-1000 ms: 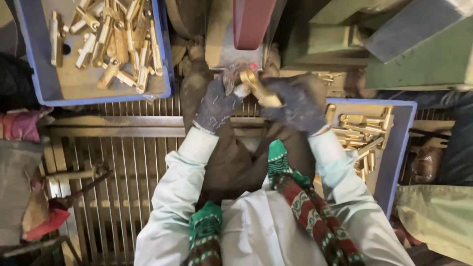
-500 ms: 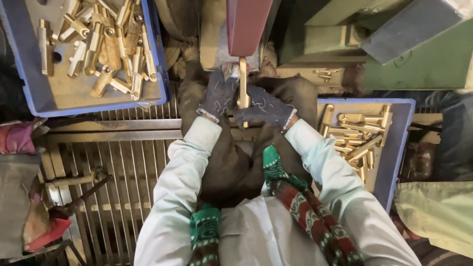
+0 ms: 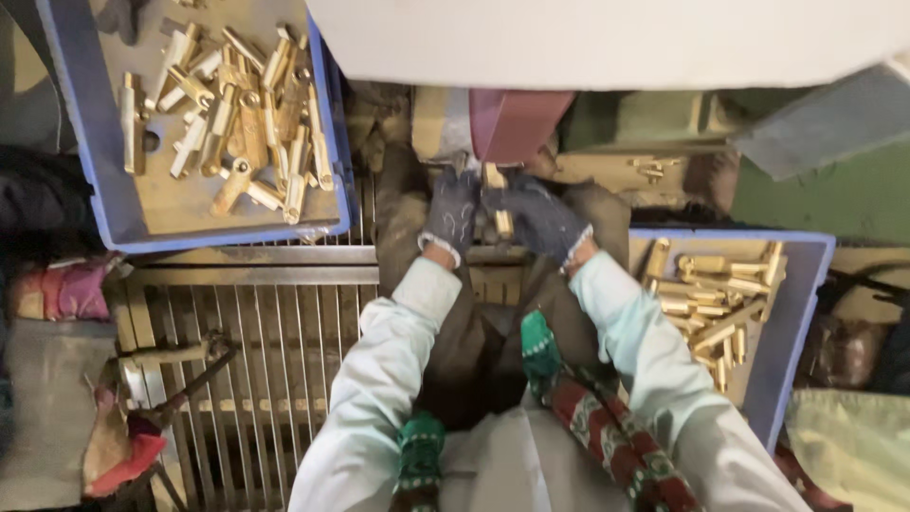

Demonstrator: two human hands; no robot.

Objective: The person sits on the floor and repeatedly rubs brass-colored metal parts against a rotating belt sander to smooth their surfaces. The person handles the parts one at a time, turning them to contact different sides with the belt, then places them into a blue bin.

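the brass piece (image 3: 500, 204) is mostly hidden between the left hand (image 3: 451, 213) and right hand (image 3: 542, 220); the left crate (image 3: 104, 223) runs off the top edge

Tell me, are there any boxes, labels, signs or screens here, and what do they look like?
No labels, signs or screens show; only two open bins.
Left bin: upper left, blue, rectangular, with loose brass parts on a tan floor.
Right bin: right of the arms, blue, rectangular, also with brass parts.
Between them, the left hand and right hand, in dark gloves, hold a brass piece against a maroon belt.
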